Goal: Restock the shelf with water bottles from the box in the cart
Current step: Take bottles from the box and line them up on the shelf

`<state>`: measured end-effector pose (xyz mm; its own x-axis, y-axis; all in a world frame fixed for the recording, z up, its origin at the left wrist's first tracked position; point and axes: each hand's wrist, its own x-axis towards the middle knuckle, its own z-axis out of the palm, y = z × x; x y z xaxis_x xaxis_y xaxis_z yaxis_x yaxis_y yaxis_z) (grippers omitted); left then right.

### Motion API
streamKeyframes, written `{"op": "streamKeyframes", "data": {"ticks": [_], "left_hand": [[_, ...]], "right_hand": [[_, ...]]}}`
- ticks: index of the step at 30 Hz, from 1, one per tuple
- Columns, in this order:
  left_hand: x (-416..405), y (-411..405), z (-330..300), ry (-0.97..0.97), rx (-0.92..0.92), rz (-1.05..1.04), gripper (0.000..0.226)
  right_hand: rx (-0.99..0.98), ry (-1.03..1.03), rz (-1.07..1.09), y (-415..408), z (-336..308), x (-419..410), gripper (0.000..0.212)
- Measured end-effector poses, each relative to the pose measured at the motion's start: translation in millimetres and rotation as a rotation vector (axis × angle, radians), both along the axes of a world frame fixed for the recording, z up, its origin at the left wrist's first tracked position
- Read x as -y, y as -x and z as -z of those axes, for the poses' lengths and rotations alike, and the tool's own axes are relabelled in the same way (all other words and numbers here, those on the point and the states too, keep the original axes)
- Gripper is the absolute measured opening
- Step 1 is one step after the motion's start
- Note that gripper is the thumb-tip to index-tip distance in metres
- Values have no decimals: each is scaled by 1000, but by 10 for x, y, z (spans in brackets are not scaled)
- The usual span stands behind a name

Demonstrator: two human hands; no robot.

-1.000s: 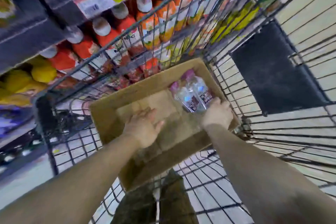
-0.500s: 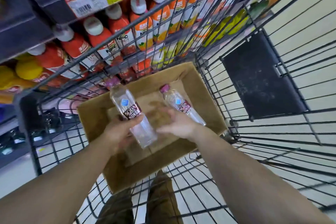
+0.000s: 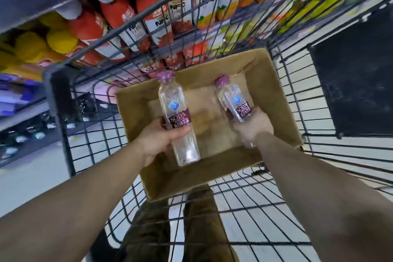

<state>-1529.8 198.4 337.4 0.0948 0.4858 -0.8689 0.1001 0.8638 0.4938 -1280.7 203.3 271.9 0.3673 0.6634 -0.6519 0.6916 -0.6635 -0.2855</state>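
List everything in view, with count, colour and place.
soda water bottles: two, clear with purple caps, left one in the left hand, right one in the right, above the box
cardboard box: one, brown, in the cart, nothing else seen inside
cart: one, dark wire
juice bottles: many, red, orange and yellow, on shelves behind the cart
dark panel: one, on the cart's right side
legs: two, olive trousers, below the cart
left hand: gripping
right hand: gripping

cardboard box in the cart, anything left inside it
The brown cardboard box shows only bare cardboard floor. The left hand and right hand each hold a clear purple-capped water bottle over it, covering parts of the floor.
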Motion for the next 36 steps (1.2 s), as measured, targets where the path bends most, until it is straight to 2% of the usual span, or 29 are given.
{"op": "streamKeyframes", "data": {"ticks": [2,4,5,8,10,12,14,16,17,19,21,22,23,24,27,29,32,36], "left_hand": [[3,-12,-133,-14,19,-7,36],[10,1,-306,-28,24,-2,53],[17,27,-412,-36,20,-4,65],[95,164,-752,-62,43,-26,123],[200,304,-1006,-88,59,-96,137],[348,456,-1373,-111,77,-189,130],[518,640,-1723,-156,127,-212,98],[702,883,-2029,-193,148,-239,60],[799,1035,-2174,-223,157,-249,57],[999,1385,-2415,-296,134,-291,72],[1234,1808,-2644,-371,95,-330,80],[1380,2012,-2815,-407,81,-337,69],[1543,2258,-2933,-441,81,-345,57],[1722,2515,-3045,-476,81,-361,53],[2347,3362,-3353,-577,31,-425,71],[2846,3925,-3526,-634,6,-464,61],[3542,4723,-3799,-696,-53,-526,42],[4207,5616,-4095,-767,-120,-653,60]], "right_hand": [[-120,-11,45,114,-208,50,49],[-217,-23,21,277,-432,99,50],[-270,-34,-1,367,-562,115,53],[-517,-49,54,663,-1030,193,73],[-696,-64,149,854,-1374,272,91],[-797,-99,194,1040,-1704,383,102],[-839,-86,217,1226,-1917,476,121],[-932,-47,186,1424,-2050,524,118],[-984,-40,158,1564,-2153,536,114],[-1070,-70,77,1965,-2626,628,106],[-1113,-102,-65,2410,-3070,777,70],[-1139,-96,-131,2631,-3218,858,50],[-1188,-68,-191,2873,-3351,947,38],[-1241,-43,-239,3140,-3455,1051,37],[-1359,-22,-334,4056,-3735,1506,54],[-1394,-5,-417,4694,-3879,1863,58],[-1402,3,-563,5627,-4085,2343,53],[-1380,-33,-699,6638,-4434,2815,45]]}}
